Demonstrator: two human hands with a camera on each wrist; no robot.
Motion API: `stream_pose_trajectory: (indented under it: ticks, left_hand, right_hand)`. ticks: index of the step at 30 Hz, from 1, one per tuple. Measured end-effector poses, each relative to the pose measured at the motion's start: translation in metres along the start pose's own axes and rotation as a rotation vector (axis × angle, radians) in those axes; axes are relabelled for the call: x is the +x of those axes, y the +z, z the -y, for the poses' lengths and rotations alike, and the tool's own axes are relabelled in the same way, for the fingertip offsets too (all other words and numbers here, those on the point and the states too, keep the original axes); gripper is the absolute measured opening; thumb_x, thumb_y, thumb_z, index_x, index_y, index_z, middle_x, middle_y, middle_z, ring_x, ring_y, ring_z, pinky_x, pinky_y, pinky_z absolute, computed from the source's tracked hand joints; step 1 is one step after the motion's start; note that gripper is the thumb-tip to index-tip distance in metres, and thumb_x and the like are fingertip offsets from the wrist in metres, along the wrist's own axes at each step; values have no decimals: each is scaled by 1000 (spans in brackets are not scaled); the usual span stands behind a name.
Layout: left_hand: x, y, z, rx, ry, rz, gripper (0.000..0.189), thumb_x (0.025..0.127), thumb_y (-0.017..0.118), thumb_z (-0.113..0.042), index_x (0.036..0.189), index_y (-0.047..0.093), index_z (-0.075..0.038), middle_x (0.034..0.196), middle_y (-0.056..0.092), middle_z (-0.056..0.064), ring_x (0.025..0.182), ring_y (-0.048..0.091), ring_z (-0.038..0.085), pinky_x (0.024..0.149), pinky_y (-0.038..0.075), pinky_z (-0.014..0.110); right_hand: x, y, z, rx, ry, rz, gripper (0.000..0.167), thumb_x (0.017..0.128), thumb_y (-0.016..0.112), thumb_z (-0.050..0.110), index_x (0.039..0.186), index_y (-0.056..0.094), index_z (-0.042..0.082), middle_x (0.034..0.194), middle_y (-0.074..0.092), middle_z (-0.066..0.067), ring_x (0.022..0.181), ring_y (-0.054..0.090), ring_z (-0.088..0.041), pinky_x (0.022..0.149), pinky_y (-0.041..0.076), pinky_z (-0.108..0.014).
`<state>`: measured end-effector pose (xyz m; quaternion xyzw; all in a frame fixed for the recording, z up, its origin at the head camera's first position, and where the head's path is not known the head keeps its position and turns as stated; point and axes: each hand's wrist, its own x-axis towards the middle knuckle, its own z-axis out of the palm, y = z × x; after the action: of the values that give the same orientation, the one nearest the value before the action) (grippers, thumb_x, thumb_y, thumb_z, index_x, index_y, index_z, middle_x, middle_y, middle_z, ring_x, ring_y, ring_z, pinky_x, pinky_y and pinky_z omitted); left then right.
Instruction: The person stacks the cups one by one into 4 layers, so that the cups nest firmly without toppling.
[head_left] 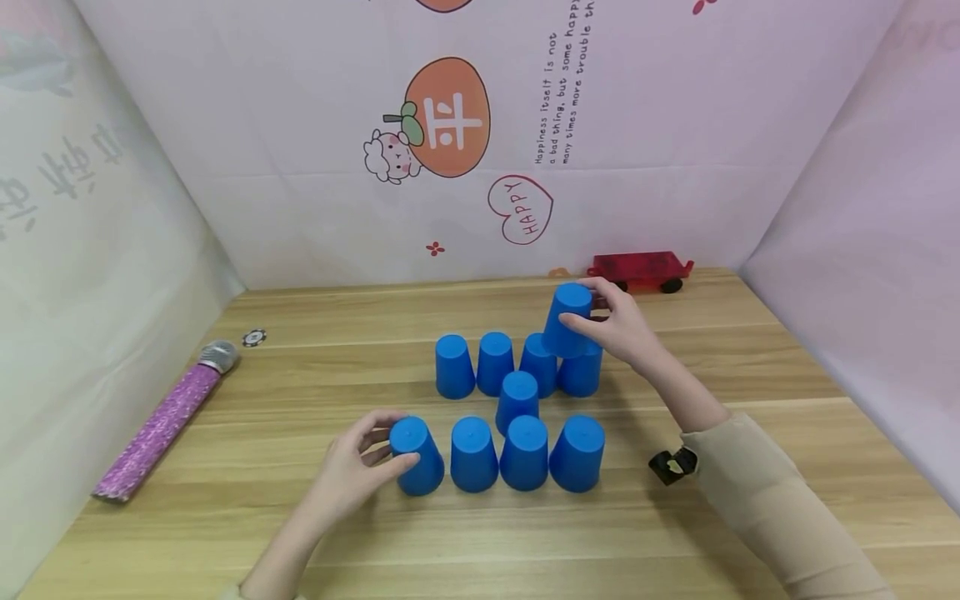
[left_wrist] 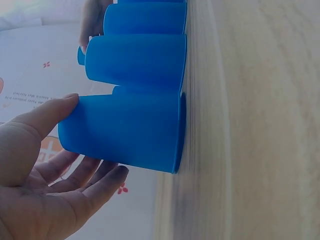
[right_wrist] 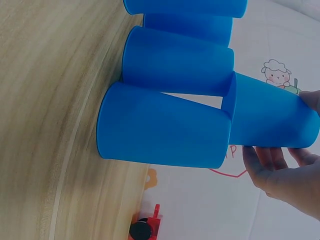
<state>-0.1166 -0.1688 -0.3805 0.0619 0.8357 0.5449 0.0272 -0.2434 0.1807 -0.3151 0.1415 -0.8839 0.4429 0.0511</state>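
Several blue plastic cups stand upside down on the wooden table, in a front row point(head_left: 474, 457) and a back row point(head_left: 453, 368), with a single cup point(head_left: 517, 404) between the rows. My left hand point(head_left: 351, 468) holds the leftmost front cup point(head_left: 420, 458), thumb on one side and fingers on the other; its rim is at the tabletop. Raised over the right end of the back row, another upside-down cup point(head_left: 567, 323) is gripped by my right hand point(head_left: 621, 327). In the right wrist view, this held cup point(right_wrist: 272, 112) has its rim at the tops of two standing cups.
A pink glittery microphone point(head_left: 161, 433) lies at the left, with a poker chip point(head_left: 254, 337) near its head. A red toy wagon point(head_left: 641, 268) stands at the back right against the printed backdrop point(head_left: 322, 208). A small black item point(head_left: 667, 467) is beside the right sleeve.
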Motion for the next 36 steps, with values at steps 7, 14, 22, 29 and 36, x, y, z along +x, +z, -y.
stream_pose_trajectory:
  ticks: [7, 14, 22, 29, 36]
  left_hand:
    - [-1, -3, -3, -21, -15, -31, 45, 79, 76, -19, 119, 57, -11, 117, 61, 8, 112, 58, 27, 91, 53, 39]
    - [2, -9, -9, -1, 13, -49, 46, 80, 75, -21, 120, 56, -11, 118, 60, 8, 112, 58, 26, 90, 53, 38]
    - [19, -15, -30, 49, 141, -50, 46, 82, 73, -23, 122, 55, -8, 119, 60, 12, 112, 58, 29, 91, 52, 43]
    - [45, -20, -45, 102, 180, -60, 48, 82, 73, -26, 124, 54, -10, 121, 60, 12, 114, 57, 31, 92, 51, 46]
    - [69, -21, -60, 146, 210, -56, 50, 82, 73, -33, 124, 55, -13, 123, 59, 10, 113, 59, 31, 89, 53, 46]
  right_hand:
    - [1, 0, -4, -7, -4, 1, 55, 88, 65, 27, 134, 43, 7, 130, 51, -21, 118, 51, -39, 94, 46, -59]
    - [-5, -6, -5, -4, 0, 12, 71, 85, 68, 30, 141, 33, 6, 139, 42, -22, 125, 44, -40, 100, 42, -58]
    - [-26, -24, -2, 52, 11, 27, 70, 87, 67, 29, 141, 30, 7, 140, 41, -21, 129, 40, -40, 105, 35, -60]
    - [-56, -28, -8, 41, 2, 96, 60, 91, 63, 24, 140, 35, 4, 132, 48, -22, 122, 47, -39, 101, 40, -56]
    - [-86, -26, -12, 1, -81, 123, 51, 88, 66, 16, 132, 44, 3, 123, 56, -15, 108, 54, -3, 91, 52, -28]
